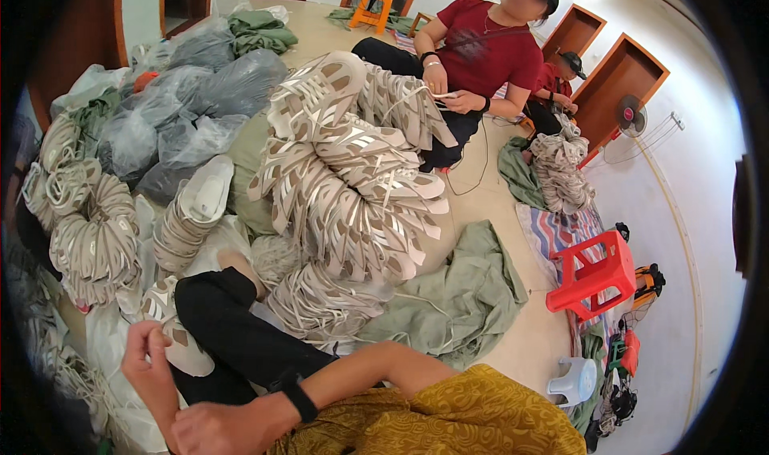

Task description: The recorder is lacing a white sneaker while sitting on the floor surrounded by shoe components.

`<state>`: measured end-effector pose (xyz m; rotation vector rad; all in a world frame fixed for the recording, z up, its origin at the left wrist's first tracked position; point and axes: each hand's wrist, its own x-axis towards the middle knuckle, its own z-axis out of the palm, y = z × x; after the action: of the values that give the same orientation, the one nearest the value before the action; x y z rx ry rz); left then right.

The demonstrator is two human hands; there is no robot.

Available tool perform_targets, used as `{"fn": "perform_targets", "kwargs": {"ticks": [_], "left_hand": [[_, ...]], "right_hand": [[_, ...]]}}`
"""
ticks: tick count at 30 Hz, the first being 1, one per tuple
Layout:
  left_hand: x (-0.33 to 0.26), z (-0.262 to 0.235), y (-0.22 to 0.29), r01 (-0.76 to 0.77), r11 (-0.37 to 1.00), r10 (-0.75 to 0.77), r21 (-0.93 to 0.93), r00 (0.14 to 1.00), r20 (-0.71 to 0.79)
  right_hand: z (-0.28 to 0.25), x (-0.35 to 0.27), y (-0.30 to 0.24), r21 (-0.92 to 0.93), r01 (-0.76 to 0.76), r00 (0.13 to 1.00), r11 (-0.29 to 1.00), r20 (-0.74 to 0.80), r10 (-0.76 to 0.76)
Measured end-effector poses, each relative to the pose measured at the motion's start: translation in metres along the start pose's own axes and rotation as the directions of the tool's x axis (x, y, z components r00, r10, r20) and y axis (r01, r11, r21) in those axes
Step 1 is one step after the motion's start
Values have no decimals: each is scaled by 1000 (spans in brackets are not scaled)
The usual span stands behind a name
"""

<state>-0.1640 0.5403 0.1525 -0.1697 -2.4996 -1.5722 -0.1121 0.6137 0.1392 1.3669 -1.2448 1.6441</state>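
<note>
Floor of a workroom, with its load. The pale, glossy tiled floor (473,203) carries, at left, a heap of grey and clear plastic bags (200,78) and a curved stack of beige shoe uppers (96,247). At centre rises a large coiled bundle of beige-and-white shoe uppers (352,183); its underside is hidden. Beside it, a crumpled grey-green cloth (456,287) is spread directly on the tiles. A thin black cable (485,146) trails behind. At right lies a striped sheet (541,227), with a red plastic stool (597,267) standing at its edge; a pale blue stool (573,381) stands nearer. An orange stool (371,12) stands at the rear.
</note>
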Motion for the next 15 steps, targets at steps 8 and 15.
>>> {"fn": "perform_targets", "kwargs": {"ticks": [8, 15], "left_hand": [[15, -18, -5, -7, 984, -10, -176, 995, -98], [13, -20, 5, 76, 936, -106, -344, 992, -71]], "right_hand": [[-45, -33, 10, 244, -926, 370, 287, 450, 812], [-13, -50, 8, 332, -929, 337, 161, 583, 739]]}}
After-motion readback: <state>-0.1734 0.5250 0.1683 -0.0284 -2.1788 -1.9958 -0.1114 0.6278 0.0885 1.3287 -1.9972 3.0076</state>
